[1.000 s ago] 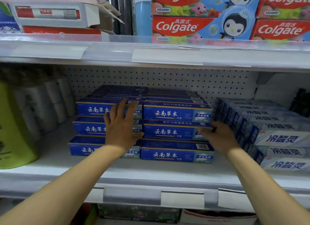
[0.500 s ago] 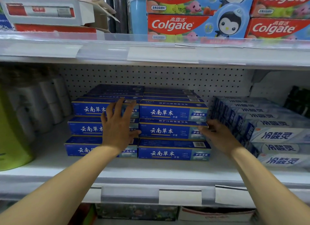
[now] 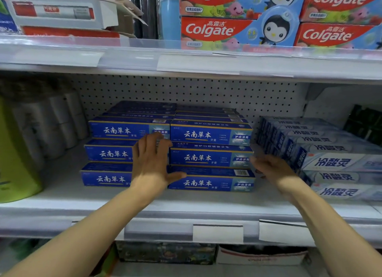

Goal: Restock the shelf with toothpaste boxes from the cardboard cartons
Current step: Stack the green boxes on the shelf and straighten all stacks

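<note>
The red-and-blue cartons (image 3: 237,30) at twelve to one o'clock on the upper shelf are showing "Colgate" in white letters, with "高露洁" sitting just above the word on the lower ones. The dark blue toothpaste boxes (image 3: 210,135) at the centre are displaying "云南草本" in white, a small "牙膏" beneath it, and "护齿清爽" on the pale panel at each right end; their top faces are carrying upside-down lettering too small to read. The pale grey boxes (image 3: 339,163) at three o'clock are bearing "冷酸灵" in dark blue. The white box (image 3: 62,13) at eleven o'clock is showing a red label too blurred to read.
</note>
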{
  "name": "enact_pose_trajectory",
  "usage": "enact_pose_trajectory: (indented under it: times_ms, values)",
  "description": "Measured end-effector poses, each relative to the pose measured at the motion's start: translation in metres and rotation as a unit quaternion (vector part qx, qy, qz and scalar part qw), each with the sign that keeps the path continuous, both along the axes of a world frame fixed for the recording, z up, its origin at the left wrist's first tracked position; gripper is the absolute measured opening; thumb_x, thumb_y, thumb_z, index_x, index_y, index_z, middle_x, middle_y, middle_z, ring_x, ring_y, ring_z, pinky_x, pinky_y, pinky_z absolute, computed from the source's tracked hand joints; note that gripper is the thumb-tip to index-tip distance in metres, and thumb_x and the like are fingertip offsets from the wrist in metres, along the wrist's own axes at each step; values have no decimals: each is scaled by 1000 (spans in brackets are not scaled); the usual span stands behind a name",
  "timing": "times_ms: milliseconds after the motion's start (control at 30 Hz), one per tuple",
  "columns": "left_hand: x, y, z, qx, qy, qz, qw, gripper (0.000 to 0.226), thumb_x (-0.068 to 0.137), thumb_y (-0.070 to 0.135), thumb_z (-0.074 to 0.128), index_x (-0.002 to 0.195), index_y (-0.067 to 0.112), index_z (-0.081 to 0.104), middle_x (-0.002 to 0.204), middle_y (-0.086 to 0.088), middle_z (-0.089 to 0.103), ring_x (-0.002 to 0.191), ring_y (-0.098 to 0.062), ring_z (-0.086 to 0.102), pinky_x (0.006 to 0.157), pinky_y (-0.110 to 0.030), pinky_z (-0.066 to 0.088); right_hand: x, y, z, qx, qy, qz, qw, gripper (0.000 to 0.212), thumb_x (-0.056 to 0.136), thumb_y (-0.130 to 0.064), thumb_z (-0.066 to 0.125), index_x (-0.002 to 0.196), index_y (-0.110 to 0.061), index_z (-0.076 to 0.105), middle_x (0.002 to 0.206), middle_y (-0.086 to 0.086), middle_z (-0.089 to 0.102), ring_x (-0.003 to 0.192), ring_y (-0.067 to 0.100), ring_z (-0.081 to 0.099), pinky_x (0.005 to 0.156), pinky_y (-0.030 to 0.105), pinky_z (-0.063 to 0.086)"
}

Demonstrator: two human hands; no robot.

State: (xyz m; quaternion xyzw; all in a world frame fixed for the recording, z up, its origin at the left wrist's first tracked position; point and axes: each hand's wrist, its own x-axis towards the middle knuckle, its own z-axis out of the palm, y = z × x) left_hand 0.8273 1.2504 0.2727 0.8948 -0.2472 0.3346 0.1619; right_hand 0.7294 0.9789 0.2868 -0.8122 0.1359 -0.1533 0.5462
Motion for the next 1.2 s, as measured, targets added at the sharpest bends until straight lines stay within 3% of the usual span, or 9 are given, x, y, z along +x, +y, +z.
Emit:
enact_pose_trajectory:
  times_ms: [100, 200, 367, 500, 667, 833, 933, 1067, 1200]
  values:
    - [-4, -2, -5, -8, 23, 21, 999, 90, 32, 54, 90, 105, 10, 57, 112, -17, 52, 101, -40, 51, 80, -50, 45, -6, 1, -4, -27, 52, 58, 997, 6, 81, -15, 70, 83, -11, 66, 85, 6, 70, 79, 19, 62, 74, 29, 46]
    - [-4, 0, -13, 11, 17, 35, 999, 95, 27, 53, 90, 104, 9, 54, 106, -19, 54, 92, -42, 55, 67, -49, 49, 1, -3, -13, -73, 68, 11, 995, 25, 71, -17, 80, 90, -9, 64, 86, 6, 69, 81, 22, 63, 71, 30, 48]
    - [-3, -1, -17, 7, 27, 24, 999, 88, 32, 44, 93, 102, 5, 57, 103, -20, 54, 90, -41, 55, 64, -48, 51, 7, -5, -20, -76, 72, -7, 994, 30, 71, -22, 80, 92, -8, 63, 87, 4, 69, 81, 20, 64, 71, 32, 49]
    - [-6, 0, -17, -9, 38, 15, 999, 82, 43, 41, 91, 109, 5, 57, 112, -19, 51, 101, -40, 51, 73, -48, 48, 5, 0, -22, -56, 54, -10, 997, 26, 82, -22, 71, 99, -7, 58, 96, 8, 66, 81, 18, 60, 65, 26, 46]
    - [-12, 20, -19, -71, 15, 8, 997, 80, 45, 39, 91, 108, 5, 57, 108, -19, 53, 96, -41, 53, 71, -46, 49, 2, 8, -17, -107, 8, -105, 989, 46, 86, -32, 65, 122, -6, 52, 109, 9, 58, 92, 22, 53, 74, 28, 38]
    - [-10, 52, -21, -131, 10, 89, 987, 83, 46, 31, 92, 114, 2, 54, 118, -25, 48, 105, -46, 47, 81, -55, 45, -3, 32, -4, -182, -52, -144, 971, 39, 85, -25, 66, 116, -5, 52, 109, 14, 56, 88, 23, 51, 71, 25, 34]
    - [-7, 69, -22, -155, 33, 118, 980, 88, 50, 33, 91, 121, 0, 51, 126, -27, 43, 111, -48, 42, 85, -58, 42, -4, 57, 4, -172, -60, -121, 976, 36, 83, -22, 70, 112, -9, 55, 104, 9, 56, 89, 24, 55, 71, 25, 36]
    - [3, 87, -19, -185, 91, 145, 968, 96, 60, 40, 85, 136, 5, 37, 142, -25, 27, 127, -46, 28, 99, -59, 33, 1, 95, 8, -238, -50, -102, 965, 43, 79, -31, 73, 115, -16, 53, 125, 8, 48, 115, 27, 46, 86, 30, 42]
    - [20, 105, -16, -251, 172, 136, 943, 100, 66, 38, 82, 144, 12, 24, 150, -19, 19, 135, -39, 21, 108, -55, 26, 10, 133, 9, -315, -56, -69, 945, 57, 78, -33, 73, 127, -20, 49, 136, 2, 41, 131, 25, 30, 103, 35, 34]
